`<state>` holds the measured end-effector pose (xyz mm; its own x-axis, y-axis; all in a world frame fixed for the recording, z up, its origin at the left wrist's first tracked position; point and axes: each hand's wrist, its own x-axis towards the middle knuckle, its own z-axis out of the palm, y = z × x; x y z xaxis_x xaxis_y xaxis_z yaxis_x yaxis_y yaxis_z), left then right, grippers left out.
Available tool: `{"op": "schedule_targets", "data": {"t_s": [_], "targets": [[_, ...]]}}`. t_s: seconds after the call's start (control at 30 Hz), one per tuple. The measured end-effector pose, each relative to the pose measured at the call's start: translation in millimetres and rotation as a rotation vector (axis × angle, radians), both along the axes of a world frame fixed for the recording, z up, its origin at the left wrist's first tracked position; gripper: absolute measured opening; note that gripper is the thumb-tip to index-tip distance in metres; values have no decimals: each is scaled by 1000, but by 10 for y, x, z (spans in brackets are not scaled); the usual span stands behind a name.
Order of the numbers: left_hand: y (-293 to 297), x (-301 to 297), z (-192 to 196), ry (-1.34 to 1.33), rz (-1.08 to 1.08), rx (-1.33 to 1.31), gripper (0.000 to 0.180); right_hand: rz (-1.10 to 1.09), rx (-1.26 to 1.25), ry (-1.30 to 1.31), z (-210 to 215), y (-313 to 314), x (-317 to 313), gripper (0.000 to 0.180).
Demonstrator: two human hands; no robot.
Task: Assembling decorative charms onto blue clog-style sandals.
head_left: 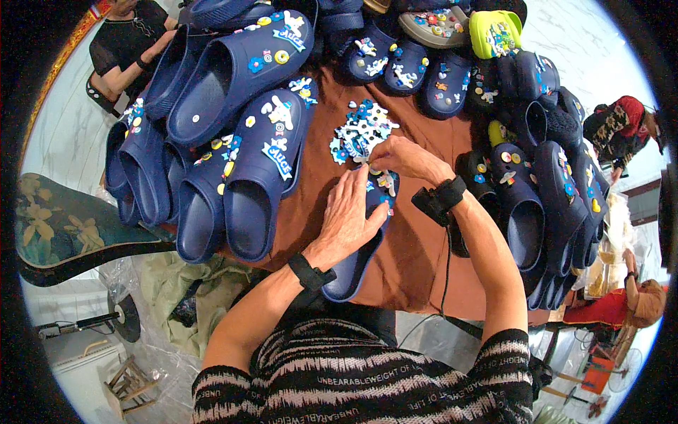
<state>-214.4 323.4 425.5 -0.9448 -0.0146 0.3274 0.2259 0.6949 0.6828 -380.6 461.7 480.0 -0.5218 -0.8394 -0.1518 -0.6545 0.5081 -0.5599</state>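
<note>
A navy blue clog (pixel 351 272) lies on the brown cloth in front of me, toe pointing away, with several small charms on its upper. My left hand (pixel 346 219) grips it from above, fingers along its left side and thumb across the upper. Over the toe, my right hand (pixel 409 161) is closed in a pinch; whatever is between the fingertips is too small and covered to make out. Just beyond the toe sits a loose pile of blue, white and yellow shoe charms (pixel 361 127). Both hands partly hide the clog's front.
Decorated navy clogs (pixel 254 205) are stacked at the left, with more clogs (pixel 522 226) at the right and along the far edge. A lime green clog (pixel 494 35) stands at the back. A cable (pixel 448 268) hangs from my right wrist device. Other people are around the table.
</note>
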Motion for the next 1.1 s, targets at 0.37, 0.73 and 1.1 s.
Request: {"op": "schedule_targets", "data": {"t_s": [0.37,0.73,1.1], "targets": [[-16,4,-1,-21,-9,-1,78,-8,-88,-129,-11,71,-11,20],[-34,12,26,-102,-31,9,77,-64,424,9,189,-205,-88,35],[-40,2,-16,-56,-22,23,79,-60,462,-63,140,-218,-184,55]]}}
